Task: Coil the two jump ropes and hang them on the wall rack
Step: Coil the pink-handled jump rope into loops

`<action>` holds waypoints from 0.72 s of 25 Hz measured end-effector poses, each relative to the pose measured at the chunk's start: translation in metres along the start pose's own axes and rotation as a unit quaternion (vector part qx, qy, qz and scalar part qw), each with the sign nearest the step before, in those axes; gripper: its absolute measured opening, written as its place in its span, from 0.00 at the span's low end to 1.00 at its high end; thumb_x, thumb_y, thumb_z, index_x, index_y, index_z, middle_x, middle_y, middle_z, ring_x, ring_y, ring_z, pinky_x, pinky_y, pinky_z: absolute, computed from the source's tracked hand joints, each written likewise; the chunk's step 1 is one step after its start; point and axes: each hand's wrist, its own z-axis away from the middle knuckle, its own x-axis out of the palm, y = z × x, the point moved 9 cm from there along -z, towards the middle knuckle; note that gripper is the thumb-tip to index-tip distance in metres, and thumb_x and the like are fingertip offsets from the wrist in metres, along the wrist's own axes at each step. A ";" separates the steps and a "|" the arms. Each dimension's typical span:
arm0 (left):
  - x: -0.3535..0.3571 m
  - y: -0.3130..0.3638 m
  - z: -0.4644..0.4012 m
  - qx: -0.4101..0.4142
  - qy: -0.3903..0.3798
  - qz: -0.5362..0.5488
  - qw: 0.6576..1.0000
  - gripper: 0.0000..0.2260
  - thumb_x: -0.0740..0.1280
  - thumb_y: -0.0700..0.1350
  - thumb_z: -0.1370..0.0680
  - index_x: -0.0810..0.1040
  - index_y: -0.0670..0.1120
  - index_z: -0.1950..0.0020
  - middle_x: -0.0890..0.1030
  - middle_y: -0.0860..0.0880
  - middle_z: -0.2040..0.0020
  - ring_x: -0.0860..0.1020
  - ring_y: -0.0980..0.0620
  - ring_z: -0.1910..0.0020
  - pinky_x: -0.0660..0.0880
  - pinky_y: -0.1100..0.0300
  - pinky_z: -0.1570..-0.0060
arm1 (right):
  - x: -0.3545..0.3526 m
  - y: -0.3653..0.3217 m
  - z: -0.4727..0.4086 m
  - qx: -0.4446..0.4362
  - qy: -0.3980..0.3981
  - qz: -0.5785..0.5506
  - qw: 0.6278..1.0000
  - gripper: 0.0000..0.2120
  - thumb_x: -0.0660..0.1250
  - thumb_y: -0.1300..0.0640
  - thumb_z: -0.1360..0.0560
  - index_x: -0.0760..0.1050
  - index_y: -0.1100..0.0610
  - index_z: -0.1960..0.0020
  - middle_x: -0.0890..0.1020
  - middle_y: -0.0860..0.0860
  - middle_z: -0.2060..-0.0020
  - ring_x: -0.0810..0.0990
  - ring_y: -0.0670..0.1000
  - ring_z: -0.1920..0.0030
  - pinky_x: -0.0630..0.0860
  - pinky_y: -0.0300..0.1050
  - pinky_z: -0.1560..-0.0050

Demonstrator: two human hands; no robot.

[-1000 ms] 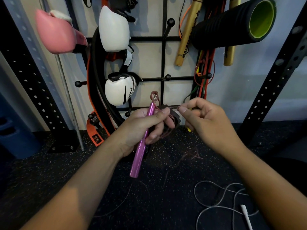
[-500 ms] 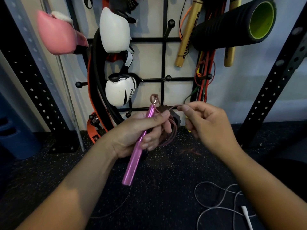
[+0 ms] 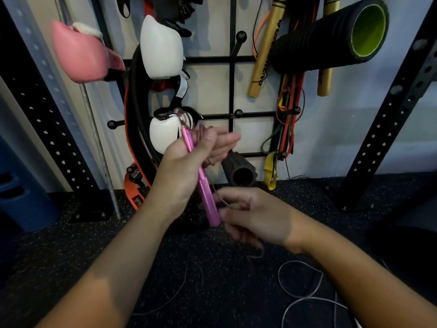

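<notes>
My left hand point(image 3: 189, 166) holds a pink jump-rope handle point(image 3: 203, 183) under its thumb, tip up, with thin reddish cord loops point(image 3: 205, 147) wound around its extended fingers. Below it, my right hand point(image 3: 253, 216) pinches the same thin cord near the handle's lower end; the cord trails down to the floor point(image 3: 179, 290). A second, white jump rope point(image 3: 300, 280) lies loose on the floor at lower right. The black wall rack point(image 3: 233, 86) with ball-tipped pegs stands straight ahead.
On the rack hang white boxing gloves point(image 3: 162, 48), a pink glove point(image 3: 80, 58), black and orange bands, gold sticks point(image 3: 264, 50), coloured resistance bands and a black foam roller point(image 3: 331, 36). A small roller point(image 3: 238, 171) sits by the wall. Black perforated uprights point(image 3: 387, 114) flank the rack.
My right hand dropped from beside the left hand's fingertips to below the handle, drawing cord down. The left hand rose, opened its fingers, and the handle tilted the other way.
</notes>
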 end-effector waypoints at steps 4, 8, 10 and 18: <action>-0.008 -0.010 0.002 -0.035 -0.063 -0.334 0.940 0.12 0.62 0.52 0.16 0.85 0.52 0.50 0.88 0.56 0.55 0.83 0.66 0.53 0.75 0.62 0.43 | -0.030 -0.018 0.008 -0.040 0.095 0.111 0.988 0.08 0.68 0.55 0.19 0.85 0.48 0.45 0.84 0.46 0.69 0.79 0.50 0.70 0.77 0.44 0.65; 0.006 -0.037 0.013 -0.130 -0.161 -0.222 0.953 0.18 0.61 0.55 0.16 0.83 0.43 0.50 0.80 0.51 0.73 0.79 0.53 0.70 0.76 0.54 0.56 | -0.069 -0.031 0.018 -0.087 0.215 0.108 0.967 0.06 0.71 0.52 0.21 0.86 0.44 0.48 0.86 0.58 0.60 0.82 0.64 0.60 0.80 0.57 0.60; 0.015 -0.044 0.016 -0.167 -0.184 -0.166 0.954 0.22 0.61 0.59 0.18 0.83 0.42 0.52 0.72 0.53 0.75 0.73 0.54 0.75 0.74 0.56 0.63 | -0.072 -0.028 0.017 -0.093 0.240 0.066 0.964 0.05 0.72 0.56 0.21 0.86 0.49 0.51 0.84 0.55 0.66 0.80 0.54 0.67 0.79 0.49 0.63; 0.028 -0.052 0.034 -0.266 -0.282 -0.030 0.921 0.14 0.67 0.51 0.20 0.82 0.42 0.58 0.71 0.51 0.77 0.67 0.58 0.81 0.66 0.66 0.76 | -0.075 -0.022 0.016 -0.080 0.268 0.092 0.956 0.05 0.71 0.54 0.21 0.86 0.52 0.50 0.86 0.48 0.68 0.80 0.43 0.70 0.75 0.34 0.68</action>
